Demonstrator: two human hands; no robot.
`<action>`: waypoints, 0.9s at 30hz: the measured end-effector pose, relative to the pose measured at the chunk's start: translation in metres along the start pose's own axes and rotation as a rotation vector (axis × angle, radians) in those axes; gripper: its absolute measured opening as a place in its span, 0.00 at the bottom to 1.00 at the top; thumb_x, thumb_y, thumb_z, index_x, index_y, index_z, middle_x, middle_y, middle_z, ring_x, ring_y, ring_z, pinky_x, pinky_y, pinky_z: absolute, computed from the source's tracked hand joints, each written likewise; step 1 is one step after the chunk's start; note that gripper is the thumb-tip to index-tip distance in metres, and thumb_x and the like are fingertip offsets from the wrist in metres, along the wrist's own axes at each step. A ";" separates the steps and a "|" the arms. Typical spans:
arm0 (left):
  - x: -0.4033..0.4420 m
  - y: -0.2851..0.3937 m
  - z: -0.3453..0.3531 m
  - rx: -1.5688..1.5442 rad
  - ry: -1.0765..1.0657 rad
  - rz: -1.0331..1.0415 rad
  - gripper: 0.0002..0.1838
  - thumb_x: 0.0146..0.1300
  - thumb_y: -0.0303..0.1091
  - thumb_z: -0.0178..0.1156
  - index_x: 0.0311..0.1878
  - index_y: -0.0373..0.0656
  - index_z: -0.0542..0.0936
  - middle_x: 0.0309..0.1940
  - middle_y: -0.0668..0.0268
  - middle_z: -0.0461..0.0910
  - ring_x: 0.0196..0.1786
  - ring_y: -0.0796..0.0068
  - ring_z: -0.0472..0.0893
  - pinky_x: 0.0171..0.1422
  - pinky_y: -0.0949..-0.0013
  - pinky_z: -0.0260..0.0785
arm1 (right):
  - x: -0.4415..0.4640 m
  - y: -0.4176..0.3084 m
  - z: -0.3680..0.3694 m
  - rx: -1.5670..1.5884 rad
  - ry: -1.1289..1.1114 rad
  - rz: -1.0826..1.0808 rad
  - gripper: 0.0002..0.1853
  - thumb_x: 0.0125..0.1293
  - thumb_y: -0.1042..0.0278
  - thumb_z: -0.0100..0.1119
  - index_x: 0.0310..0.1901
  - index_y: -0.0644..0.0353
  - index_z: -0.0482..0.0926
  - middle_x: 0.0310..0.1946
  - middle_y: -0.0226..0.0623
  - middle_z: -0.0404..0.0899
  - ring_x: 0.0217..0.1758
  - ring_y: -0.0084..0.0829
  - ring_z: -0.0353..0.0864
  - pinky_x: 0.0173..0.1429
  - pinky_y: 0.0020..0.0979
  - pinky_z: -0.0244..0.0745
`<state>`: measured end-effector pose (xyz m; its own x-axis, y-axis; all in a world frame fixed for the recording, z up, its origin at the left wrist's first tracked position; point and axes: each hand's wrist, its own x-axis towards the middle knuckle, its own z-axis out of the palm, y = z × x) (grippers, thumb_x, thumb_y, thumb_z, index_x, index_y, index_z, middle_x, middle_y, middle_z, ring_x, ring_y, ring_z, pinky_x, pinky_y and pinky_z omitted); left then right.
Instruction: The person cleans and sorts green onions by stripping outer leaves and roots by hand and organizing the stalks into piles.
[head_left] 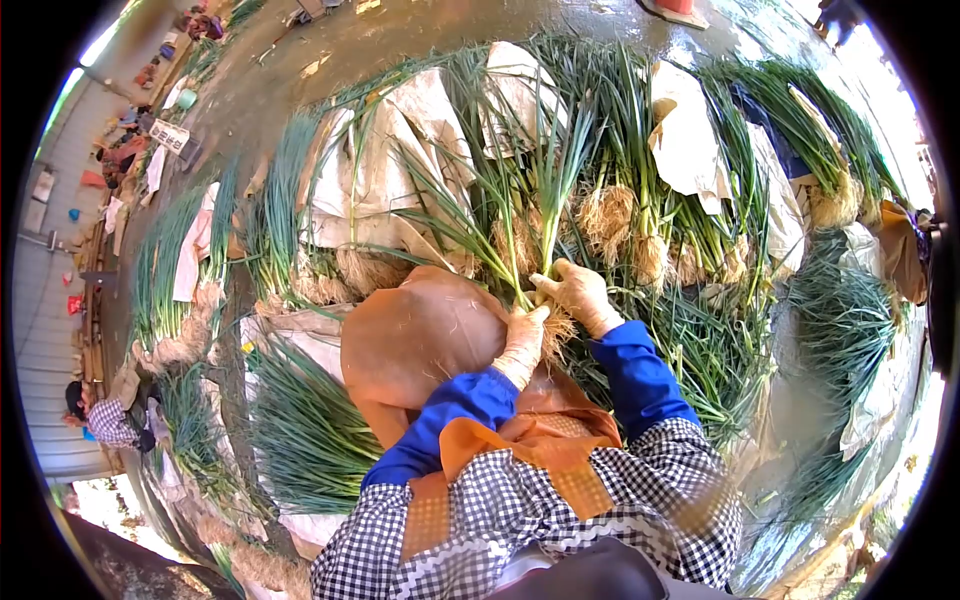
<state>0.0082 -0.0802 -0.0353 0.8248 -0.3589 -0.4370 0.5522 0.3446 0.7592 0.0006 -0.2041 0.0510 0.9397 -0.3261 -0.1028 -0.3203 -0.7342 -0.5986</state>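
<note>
Hands meet at the onion roots (pixel 560 328).
Forearms angled inward, left hand (pixel 524 345) and right hand (pixel 578 296) grip green onions (pixel 549 225), lengthwise, leaves pointing away.

- My one view looks from my head, forward and steeply down, through a wide, round, bending lens.
- Nearest, at the bottom edge, come my black-and-white checked sleeves (pixel 660 470).
- My left hand (pixel 522 345) and right hand (pixel 582 295) sit near the middle, at arm's length.
- Farther off, it takes in wet grey ground (pixel 420 30) and, left, a pale ribbed wall (pixel 55 330).
</note>
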 end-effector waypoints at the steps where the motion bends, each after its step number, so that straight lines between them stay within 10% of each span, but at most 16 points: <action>1: -0.002 0.006 0.005 -0.027 0.016 0.007 0.13 0.57 0.21 0.55 0.46 0.38 0.72 0.38 0.64 0.77 0.36 0.74 0.77 0.41 0.72 0.73 | 0.003 0.004 0.011 -0.055 0.033 -0.025 0.20 0.56 0.45 0.58 0.25 0.57 0.75 0.22 0.42 0.77 0.27 0.42 0.79 0.33 0.37 0.73; 4: -0.006 0.015 0.006 -0.167 0.014 -0.099 0.10 0.57 0.22 0.54 0.44 0.38 0.75 0.35 0.64 0.78 0.37 0.73 0.78 0.43 0.71 0.73 | -0.014 0.011 0.033 0.017 0.312 -0.188 0.18 0.57 0.53 0.60 0.18 0.55 0.72 0.15 0.43 0.73 0.18 0.42 0.73 0.23 0.35 0.68; 9: -0.003 0.014 0.002 -0.283 -0.015 -0.156 0.06 0.60 0.27 0.56 0.39 0.39 0.79 0.29 0.68 0.78 0.31 0.79 0.77 0.35 0.78 0.71 | -0.075 0.050 -0.027 0.786 -0.483 0.197 0.19 0.61 0.56 0.57 0.18 0.59 0.72 0.11 0.25 0.66 0.14 0.18 0.62 0.19 0.27 0.59; 11: -0.004 0.015 0.005 -0.221 -0.002 -0.144 0.07 0.59 0.25 0.56 0.39 0.38 0.79 0.29 0.69 0.78 0.30 0.78 0.77 0.35 0.78 0.71 | -0.073 0.047 -0.039 0.492 -0.277 0.452 0.14 0.59 0.54 0.60 0.27 0.58 0.78 0.14 0.24 0.71 0.17 0.20 0.69 0.26 0.23 0.68; 15: -0.010 0.021 0.014 -0.162 -0.018 -0.197 0.12 0.55 0.21 0.53 0.44 0.37 0.76 0.31 0.65 0.78 0.32 0.73 0.78 0.38 0.74 0.74 | -0.033 0.026 -0.021 0.217 0.110 -0.177 0.22 0.55 0.53 0.63 0.49 0.52 0.73 0.33 0.35 0.78 0.35 0.31 0.79 0.37 0.30 0.74; 20: 0.004 0.005 -0.001 -0.139 -0.056 -0.124 0.16 0.55 0.18 0.49 0.49 0.37 0.73 0.40 0.61 0.77 0.40 0.69 0.78 0.44 0.71 0.74 | 0.000 0.025 0.003 0.045 0.046 -0.648 0.08 0.54 0.59 0.59 0.29 0.54 0.77 0.27 0.34 0.76 0.35 0.37 0.78 0.38 0.33 0.73; 23: -0.002 0.007 0.003 -0.205 -0.065 -0.076 0.16 0.57 0.17 0.48 0.49 0.36 0.73 0.39 0.61 0.78 0.38 0.68 0.79 0.45 0.71 0.74 | -0.018 0.025 0.000 0.296 -0.004 -0.419 0.07 0.56 0.65 0.58 0.32 0.58 0.78 0.24 0.36 0.77 0.25 0.35 0.76 0.33 0.32 0.72; 27: -0.003 0.024 0.010 -0.151 -0.069 -0.082 0.14 0.55 0.17 0.52 0.46 0.37 0.72 0.30 0.62 0.77 0.31 0.71 0.78 0.38 0.74 0.74 | -0.071 0.040 -0.052 0.887 -0.836 0.065 0.08 0.59 0.65 0.56 0.31 0.61 0.79 0.25 0.37 0.78 0.28 0.24 0.76 0.33 0.25 0.72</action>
<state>0.0178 -0.0788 -0.0106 0.7688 -0.4479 -0.4564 0.6335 0.4363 0.6390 -0.0855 -0.2410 0.0755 0.8172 0.3764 -0.4365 -0.4840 0.0369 -0.8743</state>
